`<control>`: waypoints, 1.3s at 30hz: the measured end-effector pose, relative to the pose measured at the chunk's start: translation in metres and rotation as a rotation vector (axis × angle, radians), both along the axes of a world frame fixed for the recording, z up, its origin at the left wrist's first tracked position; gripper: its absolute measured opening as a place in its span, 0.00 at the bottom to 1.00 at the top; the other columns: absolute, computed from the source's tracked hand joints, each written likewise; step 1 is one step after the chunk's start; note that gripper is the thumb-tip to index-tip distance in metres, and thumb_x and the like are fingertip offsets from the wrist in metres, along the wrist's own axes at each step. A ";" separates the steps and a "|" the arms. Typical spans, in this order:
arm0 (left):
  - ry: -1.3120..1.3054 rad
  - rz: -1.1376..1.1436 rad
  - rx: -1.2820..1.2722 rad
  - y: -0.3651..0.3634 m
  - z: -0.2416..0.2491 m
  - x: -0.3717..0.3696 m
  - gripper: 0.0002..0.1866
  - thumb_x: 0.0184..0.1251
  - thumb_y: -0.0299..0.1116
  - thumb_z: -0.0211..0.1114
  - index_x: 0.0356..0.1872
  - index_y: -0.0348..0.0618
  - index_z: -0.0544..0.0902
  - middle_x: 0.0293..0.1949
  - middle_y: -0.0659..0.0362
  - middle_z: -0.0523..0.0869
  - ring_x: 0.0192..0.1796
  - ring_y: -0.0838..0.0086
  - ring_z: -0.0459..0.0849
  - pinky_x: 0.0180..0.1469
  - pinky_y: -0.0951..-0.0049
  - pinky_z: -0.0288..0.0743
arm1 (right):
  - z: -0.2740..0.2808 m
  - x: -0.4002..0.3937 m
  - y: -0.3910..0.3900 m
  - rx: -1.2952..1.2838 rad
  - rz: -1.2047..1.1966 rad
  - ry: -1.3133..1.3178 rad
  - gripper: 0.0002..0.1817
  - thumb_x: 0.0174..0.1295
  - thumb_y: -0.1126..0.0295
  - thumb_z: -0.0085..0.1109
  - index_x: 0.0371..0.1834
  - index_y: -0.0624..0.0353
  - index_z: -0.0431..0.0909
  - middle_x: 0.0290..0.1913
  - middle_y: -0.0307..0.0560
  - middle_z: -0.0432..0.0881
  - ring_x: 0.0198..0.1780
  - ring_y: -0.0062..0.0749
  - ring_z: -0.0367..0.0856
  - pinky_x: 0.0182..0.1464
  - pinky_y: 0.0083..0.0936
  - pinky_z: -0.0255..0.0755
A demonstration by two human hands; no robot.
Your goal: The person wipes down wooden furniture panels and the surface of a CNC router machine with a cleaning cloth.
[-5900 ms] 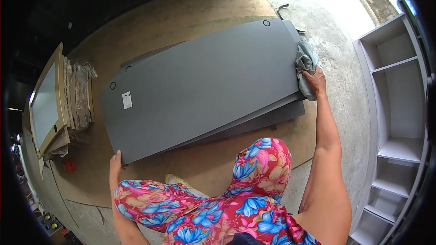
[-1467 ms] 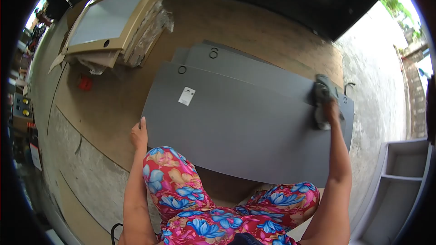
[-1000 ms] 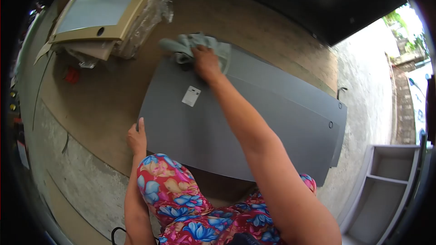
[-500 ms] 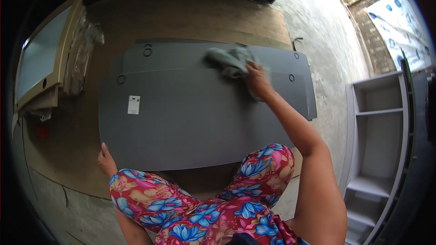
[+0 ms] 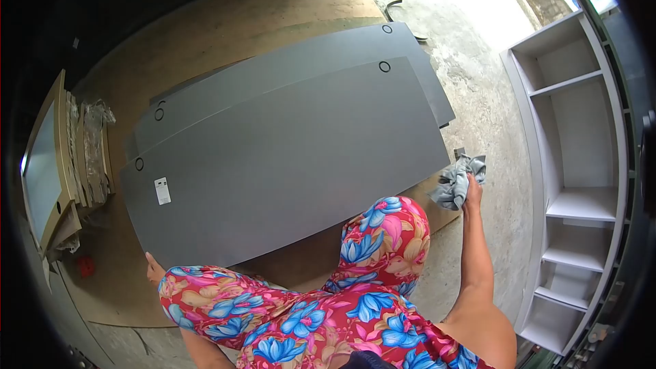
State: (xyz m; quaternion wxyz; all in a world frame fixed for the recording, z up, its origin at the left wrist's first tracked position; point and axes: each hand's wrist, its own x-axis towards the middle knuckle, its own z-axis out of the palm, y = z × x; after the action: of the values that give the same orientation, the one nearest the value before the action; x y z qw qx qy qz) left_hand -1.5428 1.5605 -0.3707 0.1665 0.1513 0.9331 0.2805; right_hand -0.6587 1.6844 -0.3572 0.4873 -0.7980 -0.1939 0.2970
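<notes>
Gripping crumpled grey cloth (image 5: 456,181)

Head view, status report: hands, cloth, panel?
Right hand grips grey cloth, off the panel's right edge. Left hand at top grey panel near corner. Panel surface unobstructed.

Matt smooth grey panel (image 5: 287,157) — crumpled soft cloth (image 5: 456,181).

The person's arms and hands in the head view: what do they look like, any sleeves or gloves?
Both arms are bare, with no sleeves showing. The right hand wears no glove, ring or watch that shows. The left hand is mostly hidden behind the floral red, blue and pink trousers.
</notes>
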 end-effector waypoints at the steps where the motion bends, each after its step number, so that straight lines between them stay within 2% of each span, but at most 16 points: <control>1: -0.006 -0.010 -0.004 -0.001 0.002 0.001 0.37 0.62 0.65 0.48 0.42 0.35 0.82 0.37 0.46 0.85 0.41 0.56 0.83 0.46 0.64 0.73 | 0.004 -0.018 -0.012 0.051 -0.065 0.221 0.18 0.57 0.60 0.55 0.44 0.62 0.79 0.37 0.42 0.81 0.38 0.29 0.79 0.43 0.26 0.73; 3: -0.016 -0.022 -0.010 -0.002 0.005 0.002 0.37 0.62 0.65 0.48 0.41 0.35 0.82 0.37 0.46 0.85 0.41 0.56 0.82 0.46 0.64 0.73 | 0.007 -0.061 -0.024 0.110 0.089 0.248 0.19 0.61 0.59 0.50 0.44 0.62 0.78 0.38 0.42 0.80 0.39 0.28 0.78 0.43 0.24 0.72; 4: -0.022 -0.024 -0.012 -0.003 0.006 0.003 0.37 0.62 0.65 0.48 0.41 0.35 0.82 0.37 0.47 0.85 0.41 0.56 0.82 0.46 0.64 0.73 | 0.006 -0.079 -0.025 0.111 0.183 0.066 0.18 0.62 0.59 0.49 0.45 0.62 0.78 0.39 0.42 0.80 0.40 0.28 0.78 0.44 0.24 0.72; 6: -0.019 -0.031 -0.019 -0.004 0.007 0.006 0.37 0.62 0.65 0.48 0.41 0.35 0.82 0.37 0.47 0.85 0.41 0.56 0.82 0.46 0.64 0.73 | 0.014 -0.122 -0.017 0.202 0.173 0.210 0.18 0.63 0.58 0.47 0.45 0.60 0.78 0.38 0.40 0.79 0.39 0.26 0.78 0.43 0.22 0.71; 7: -0.018 -0.038 -0.028 -0.005 0.010 0.006 0.37 0.62 0.65 0.48 0.41 0.34 0.82 0.37 0.47 0.85 0.41 0.56 0.82 0.46 0.64 0.73 | 0.016 -0.131 -0.011 0.239 0.057 0.439 0.16 0.64 0.58 0.46 0.43 0.58 0.78 0.36 0.38 0.78 0.37 0.24 0.77 0.42 0.21 0.71; 10: -0.010 -0.055 -0.032 0.000 0.014 0.009 0.36 0.62 0.65 0.49 0.40 0.34 0.82 0.37 0.47 0.84 0.41 0.56 0.82 0.46 0.64 0.73 | 0.009 -0.132 -0.002 0.370 0.051 0.616 0.14 0.64 0.59 0.45 0.41 0.56 0.76 0.33 0.36 0.77 0.35 0.23 0.76 0.39 0.21 0.71; 13: 0.008 -0.078 -0.040 0.010 0.016 0.013 0.36 0.62 0.65 0.49 0.40 0.34 0.82 0.37 0.47 0.84 0.41 0.56 0.82 0.46 0.64 0.73 | 0.022 -0.135 0.008 0.326 0.029 0.575 0.15 0.64 0.58 0.45 0.41 0.56 0.76 0.34 0.36 0.77 0.35 0.22 0.76 0.40 0.20 0.71; 17: 0.077 -0.116 -0.043 0.039 0.019 0.018 0.36 0.62 0.64 0.50 0.39 0.34 0.81 0.37 0.47 0.84 0.41 0.56 0.82 0.46 0.63 0.72 | 0.009 -0.127 0.030 0.376 0.128 0.551 0.17 0.64 0.58 0.45 0.44 0.59 0.76 0.37 0.39 0.78 0.38 0.25 0.77 0.43 0.21 0.71; 22: 0.283 -0.133 0.009 0.071 0.005 0.014 0.33 0.61 0.61 0.54 0.40 0.33 0.79 0.38 0.47 0.83 0.43 0.57 0.81 0.47 0.64 0.71 | 0.014 -0.126 0.074 0.464 0.114 0.650 0.16 0.63 0.62 0.48 0.46 0.62 0.75 0.40 0.43 0.79 0.39 0.28 0.78 0.44 0.24 0.73; 26: 0.363 -0.170 0.056 0.087 0.013 0.026 0.30 0.61 0.57 0.58 0.42 0.33 0.78 0.40 0.47 0.82 0.44 0.59 0.80 0.49 0.65 0.71 | 0.015 -0.132 0.099 0.497 0.081 0.667 0.14 0.65 0.62 0.47 0.44 0.59 0.75 0.37 0.40 0.79 0.37 0.26 0.78 0.42 0.22 0.73; 33: 0.287 -0.256 0.103 0.089 0.021 0.029 0.29 0.61 0.55 0.59 0.43 0.31 0.79 0.39 0.49 0.83 0.42 0.63 0.80 0.48 0.67 0.71 | 0.019 -0.140 0.113 0.477 -0.071 0.564 0.12 0.64 0.65 0.50 0.44 0.60 0.75 0.35 0.40 0.78 0.33 0.25 0.78 0.37 0.21 0.75; 37: 0.229 -0.261 0.231 0.093 0.012 0.020 0.26 0.60 0.52 0.62 0.38 0.32 0.79 0.32 0.54 0.82 0.36 0.70 0.78 0.43 0.71 0.71 | 0.018 -0.146 0.123 0.501 -0.077 0.341 0.17 0.58 0.67 0.58 0.42 0.72 0.76 0.39 0.48 0.79 0.36 0.29 0.79 0.40 0.23 0.74; 39: 0.210 -0.296 0.232 0.099 0.011 0.012 0.24 0.60 0.51 0.63 0.33 0.33 0.79 0.28 0.58 0.79 0.32 0.73 0.75 0.39 0.72 0.70 | 0.018 -0.144 0.128 0.483 -0.064 0.280 0.16 0.58 0.68 0.59 0.39 0.74 0.77 0.38 0.48 0.80 0.35 0.26 0.78 0.39 0.22 0.73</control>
State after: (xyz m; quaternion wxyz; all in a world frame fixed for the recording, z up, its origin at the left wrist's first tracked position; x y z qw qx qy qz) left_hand -1.5307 1.6591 -0.3601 0.0892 0.3334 0.8743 0.3413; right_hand -0.8024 1.8125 -0.3392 0.6945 -0.6157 -0.1643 0.3342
